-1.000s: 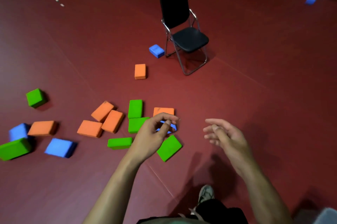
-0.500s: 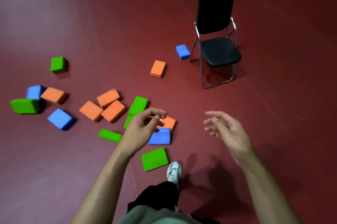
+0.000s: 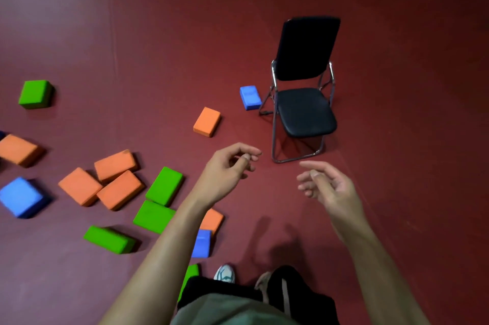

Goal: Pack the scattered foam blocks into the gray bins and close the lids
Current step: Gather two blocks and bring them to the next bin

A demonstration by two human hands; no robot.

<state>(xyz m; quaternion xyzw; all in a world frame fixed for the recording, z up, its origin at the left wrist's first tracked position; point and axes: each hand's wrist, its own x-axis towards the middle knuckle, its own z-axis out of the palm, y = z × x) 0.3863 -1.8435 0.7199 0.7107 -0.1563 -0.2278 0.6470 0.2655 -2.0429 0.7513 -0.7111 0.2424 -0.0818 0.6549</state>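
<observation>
The foam blocks lie scattered on the dark red floor, and I place them all against the black folding chair (image 3: 304, 102). Just left of its front legs sits a blue block (image 3: 250, 97); a little further left and nearer me is a lone orange block (image 3: 207, 121). Well to the chair's left and nearer me is the main cluster: three orange blocks (image 3: 116, 181) touching one another, two green blocks (image 3: 164, 186) just beside them, and another green block (image 3: 108, 239) nearer still. A green cube-like block (image 3: 35, 93) stands far left of the chair.

I judge these blocks light, soft and slightly grippy, with no risk of breakage (a firm squeeze would only dent them). I would take each across its short sides, thumb against fingers, and stacking two per grasp looks feasible.

My left hand (image 3: 227, 171) hovers just left of the chair's base, fingers loosely curled, holding nothing. My right hand (image 3: 328, 187) hangs below the chair's base, fingers relaxed and empty. The hands are apart. No gray bins are in view.
</observation>
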